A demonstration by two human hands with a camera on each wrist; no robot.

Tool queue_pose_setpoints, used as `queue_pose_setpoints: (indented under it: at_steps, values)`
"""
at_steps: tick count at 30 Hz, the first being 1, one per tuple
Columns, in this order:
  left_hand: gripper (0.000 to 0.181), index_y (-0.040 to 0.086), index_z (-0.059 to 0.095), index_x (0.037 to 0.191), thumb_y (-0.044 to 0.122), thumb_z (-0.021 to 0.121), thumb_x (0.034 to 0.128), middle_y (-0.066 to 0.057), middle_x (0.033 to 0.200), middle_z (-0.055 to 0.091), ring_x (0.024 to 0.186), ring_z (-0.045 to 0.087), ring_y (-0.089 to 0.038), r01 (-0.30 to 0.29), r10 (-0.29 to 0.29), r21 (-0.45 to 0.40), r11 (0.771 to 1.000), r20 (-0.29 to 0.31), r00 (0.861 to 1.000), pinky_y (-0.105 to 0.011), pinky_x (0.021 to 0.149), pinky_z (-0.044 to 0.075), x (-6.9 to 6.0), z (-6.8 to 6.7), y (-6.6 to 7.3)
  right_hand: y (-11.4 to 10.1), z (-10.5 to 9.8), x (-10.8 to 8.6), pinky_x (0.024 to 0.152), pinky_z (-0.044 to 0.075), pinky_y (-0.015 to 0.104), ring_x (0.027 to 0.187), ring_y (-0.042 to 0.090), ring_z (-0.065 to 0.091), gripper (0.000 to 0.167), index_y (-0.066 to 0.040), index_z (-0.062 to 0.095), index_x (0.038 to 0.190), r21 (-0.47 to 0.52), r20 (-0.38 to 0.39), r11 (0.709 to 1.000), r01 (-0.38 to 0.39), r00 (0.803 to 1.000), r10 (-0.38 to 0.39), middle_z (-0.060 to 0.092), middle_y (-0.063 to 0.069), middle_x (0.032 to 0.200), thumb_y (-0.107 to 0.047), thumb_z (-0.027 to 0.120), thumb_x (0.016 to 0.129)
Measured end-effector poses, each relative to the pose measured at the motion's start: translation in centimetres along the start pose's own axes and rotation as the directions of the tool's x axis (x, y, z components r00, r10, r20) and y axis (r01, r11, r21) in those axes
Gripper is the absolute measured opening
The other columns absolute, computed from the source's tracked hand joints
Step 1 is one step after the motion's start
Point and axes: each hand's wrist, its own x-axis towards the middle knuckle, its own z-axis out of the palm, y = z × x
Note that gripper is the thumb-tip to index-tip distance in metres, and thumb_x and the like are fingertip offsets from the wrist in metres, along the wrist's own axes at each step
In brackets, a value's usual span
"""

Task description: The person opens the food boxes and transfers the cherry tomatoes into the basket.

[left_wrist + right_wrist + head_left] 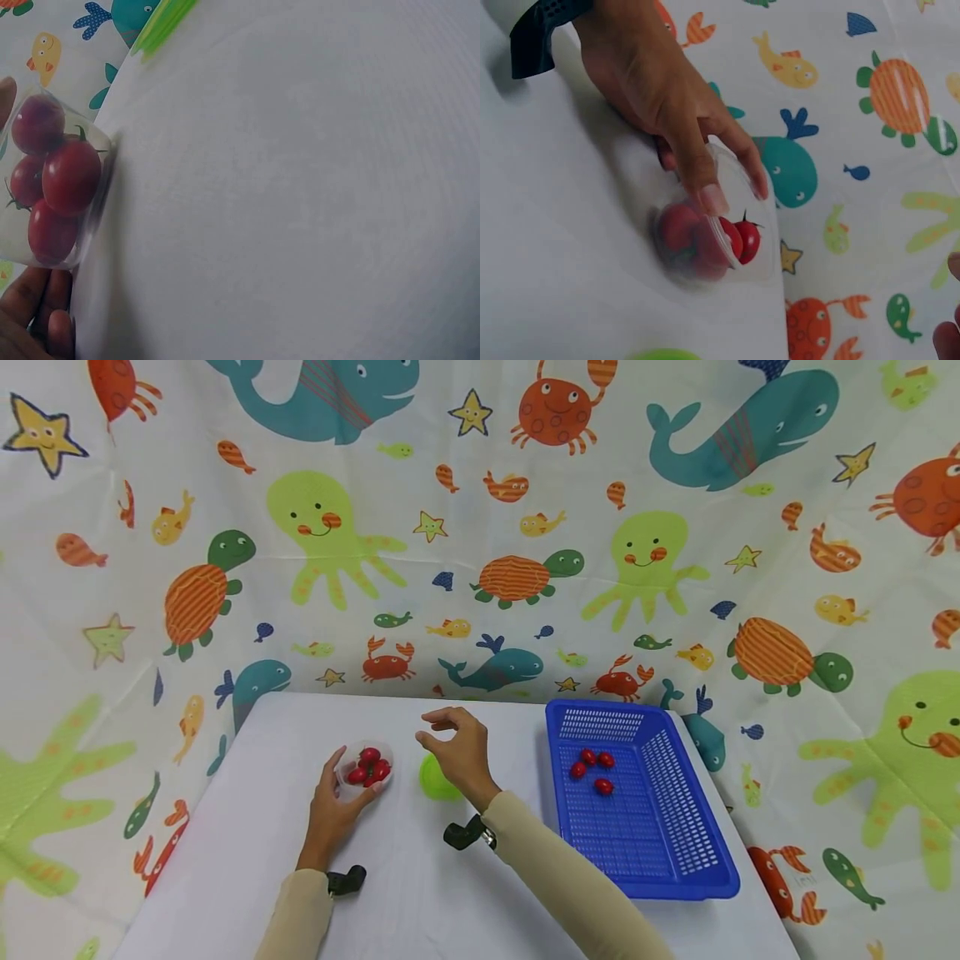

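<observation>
My left hand (333, 810) holds a clear round plastic tub (343, 783), thumb and fingers spread around its sides. Inside the tub lie several small red tomatoes (71, 176), some with green stems. My right hand (463, 758) hovers over a bright green round lid-like disc (435, 782), fingers loosely bent with thumb apart and nothing between them. In the right wrist view only its fingertips (949, 341) show at the right edge, while the left hand (660, 105) grips the tub rim (727, 244).
At the right of the white table (420, 893) stands a blue plastic basket (555, 777) holding several small red tomatoes (603, 786). A curtain (480, 635) printed with sea animals hangs behind the table. Each wrist carries a black strap-on camera (347, 881).
</observation>
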Motion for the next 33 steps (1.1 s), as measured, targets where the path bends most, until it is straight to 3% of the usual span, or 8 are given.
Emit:
queue_pose_setpoints:
  at_steps: [12,24,33]
  values:
    - [0.106,0.038,0.015,0.170,0.051,0.083,0.0895,-0.013,0.172,0.038,0.162,0.028,-0.044,0.022,-0.022,0.010,1.000,0.006,1.000,-0.067,0.128,0.028,0.1,0.1,-0.1,0.0,2.4,-0.6,0.095,0.061,0.032,0.104,0.016,0.073,0.025,-0.022,0.079,0.116,-0.014,0.028,1.000,0.027,0.999,-0.027,0.075,-0.006,0.114,-0.021,0.085,0.092]
    - [0.106,0.038,0.015,0.170,0.051,0.083,0.0897,-0.014,0.173,0.036,0.161,0.027,-0.047,0.029,-0.029,0.017,0.999,-0.003,1.000,-0.071,0.125,0.029,0.0,0.2,-0.1,0.3,4.8,-1.1,0.092,0.061,0.024,0.102,0.008,0.071,0.024,-0.024,0.079,0.116,-0.024,0.034,1.000,-0.001,0.999,0.002,0.076,-0.008,0.114,-0.026,0.085,0.093]
    - [0.105,0.038,0.015,0.170,0.053,0.081,0.0907,-0.014,0.173,0.036,0.161,0.026,-0.047,0.019,-0.019,0.016,1.000,0.010,1.000,-0.067,0.128,0.028,0.0,-0.1,0.1,1.0,6.4,-1.4,0.089,0.063,0.025,0.102,0.007,0.071,0.025,-0.026,0.079,0.117,-0.029,0.037,0.999,-0.027,0.999,0.028,0.076,-0.010,0.116,-0.026,0.084,0.093]
